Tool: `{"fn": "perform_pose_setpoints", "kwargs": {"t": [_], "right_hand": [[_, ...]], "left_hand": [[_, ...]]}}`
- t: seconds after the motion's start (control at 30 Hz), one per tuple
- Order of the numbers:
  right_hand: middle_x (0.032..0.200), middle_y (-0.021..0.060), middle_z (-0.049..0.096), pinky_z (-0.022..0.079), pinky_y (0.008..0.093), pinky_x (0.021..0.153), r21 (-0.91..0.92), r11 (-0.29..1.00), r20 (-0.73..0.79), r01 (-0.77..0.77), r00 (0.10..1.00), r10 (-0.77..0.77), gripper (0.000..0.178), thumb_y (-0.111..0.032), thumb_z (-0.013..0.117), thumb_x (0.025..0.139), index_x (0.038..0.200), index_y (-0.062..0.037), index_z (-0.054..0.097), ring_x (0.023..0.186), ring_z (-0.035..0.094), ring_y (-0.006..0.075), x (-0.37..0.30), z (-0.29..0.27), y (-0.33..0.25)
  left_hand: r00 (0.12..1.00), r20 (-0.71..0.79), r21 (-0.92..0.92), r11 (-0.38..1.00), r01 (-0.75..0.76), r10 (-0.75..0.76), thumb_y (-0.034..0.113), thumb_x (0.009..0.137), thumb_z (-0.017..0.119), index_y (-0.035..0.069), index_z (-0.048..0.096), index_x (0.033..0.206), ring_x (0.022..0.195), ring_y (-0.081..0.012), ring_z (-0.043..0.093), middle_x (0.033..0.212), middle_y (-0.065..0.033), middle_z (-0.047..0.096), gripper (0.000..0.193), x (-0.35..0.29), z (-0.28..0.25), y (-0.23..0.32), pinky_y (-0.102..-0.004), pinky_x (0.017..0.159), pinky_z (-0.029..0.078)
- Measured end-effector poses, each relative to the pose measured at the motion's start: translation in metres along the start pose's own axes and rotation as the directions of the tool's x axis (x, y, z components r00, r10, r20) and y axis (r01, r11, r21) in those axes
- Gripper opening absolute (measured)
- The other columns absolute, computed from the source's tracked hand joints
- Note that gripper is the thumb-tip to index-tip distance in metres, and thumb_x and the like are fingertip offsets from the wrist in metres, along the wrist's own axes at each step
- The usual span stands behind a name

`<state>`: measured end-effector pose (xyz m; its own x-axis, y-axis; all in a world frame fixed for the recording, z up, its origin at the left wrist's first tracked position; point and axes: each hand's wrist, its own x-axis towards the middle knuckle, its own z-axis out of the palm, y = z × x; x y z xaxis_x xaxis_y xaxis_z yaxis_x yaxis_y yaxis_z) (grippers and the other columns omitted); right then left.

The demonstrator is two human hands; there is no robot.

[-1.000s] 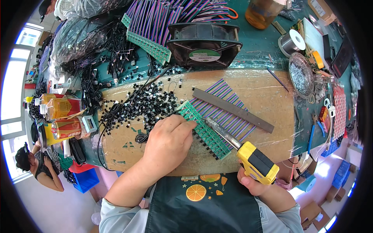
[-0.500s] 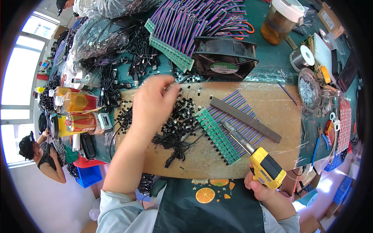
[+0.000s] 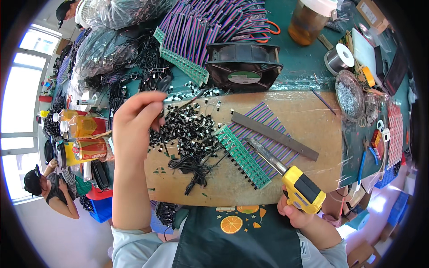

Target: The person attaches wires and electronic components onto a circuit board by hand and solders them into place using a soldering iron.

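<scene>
1 left hand curled near black cables, hold unclear, 1 right hand gripping a yellow soldering iron

Beyond R grip, slightly L: blk axial fan. Straight back: lidded plastic jug, amber liquid inside; cardbd box back R. R of grip: blue-handled pliers, yellow-orange tape roll farther back. Far L: orange-drink bottles, red-gold drink can adj.; farthest L, seated-height co-worker nr blue bin.
</scene>
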<state>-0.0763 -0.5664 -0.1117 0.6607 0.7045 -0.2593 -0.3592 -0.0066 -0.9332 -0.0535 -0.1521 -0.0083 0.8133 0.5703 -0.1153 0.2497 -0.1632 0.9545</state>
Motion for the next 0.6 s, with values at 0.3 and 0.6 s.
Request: {"fn": "perform_pose_setpoints", "kwargs": {"t": [0.3, 0.6], "right_hand": [[0.075, 0.0064, 0.052, 0.043, 0.0299, 0.056, -0.014, 1.000, 0.008, 0.028, 1.000, -0.028, 0.062, -0.020, 0.071, 0.090, 0.141, -0.0023, 0.040, 0.060, 0.049, 0.0156, 0.005, 0.001, -0.004], [0.073, 0.0060, 0.051, 0.042, 0.0299, 0.054, 0.075, 0.992, -0.064, 0.105, 0.993, -0.101, 0.061, -0.018, 0.070, 0.091, 0.142, -0.0023, 0.041, 0.058, 0.048, 0.0156, 0.007, 0.008, -0.006]], "left_hand": [[0.971, 0.061, 0.400, 0.885, -0.237, 0.233, -0.001, 0.080, 0.073, -0.001, 0.068, 0.112, 0.074, -0.0165, 0.064, 0.091, -0.0099, 0.066, 0.033, -0.099, 0.034, -0.035, -0.0277, 0.069, 0.053], [0.704, 0.410, 0.544, 0.465, -0.699, 0.579, 0.013, 0.071, 0.081, 0.007, 0.070, 0.102, 0.090, -0.0278, 0.060, 0.100, -0.0080, 0.063, 0.033, -0.091, 0.078, -0.031, -0.0390, 0.082, 0.045]]}}
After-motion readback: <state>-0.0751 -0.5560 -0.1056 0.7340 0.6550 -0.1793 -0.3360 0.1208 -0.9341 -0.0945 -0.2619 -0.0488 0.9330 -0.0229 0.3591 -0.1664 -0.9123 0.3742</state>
